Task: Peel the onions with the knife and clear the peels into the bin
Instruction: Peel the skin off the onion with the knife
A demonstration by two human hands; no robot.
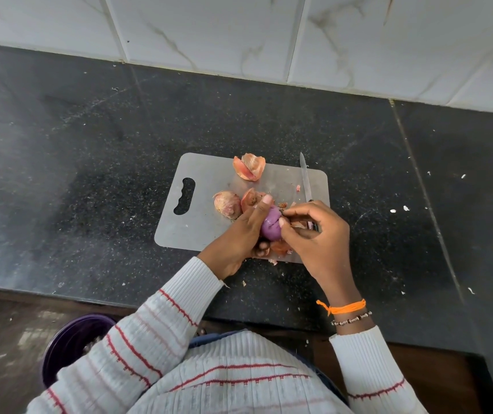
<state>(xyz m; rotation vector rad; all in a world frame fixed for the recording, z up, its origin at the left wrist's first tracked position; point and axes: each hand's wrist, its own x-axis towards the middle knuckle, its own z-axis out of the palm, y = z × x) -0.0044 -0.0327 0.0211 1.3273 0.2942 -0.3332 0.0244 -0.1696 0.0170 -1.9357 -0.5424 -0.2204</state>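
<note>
left hand (240, 231) cups peeled onion (270, 227) | right hand (314, 234) pinches its papery skin | likely slick, firm: grip round the middle

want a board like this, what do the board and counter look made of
Board: looks like thin brushed steel, grey with a dull sheen, though grey plastic is possible. Counter: apparently polished black granite, fine pale speckles and visible slab joints.
</note>
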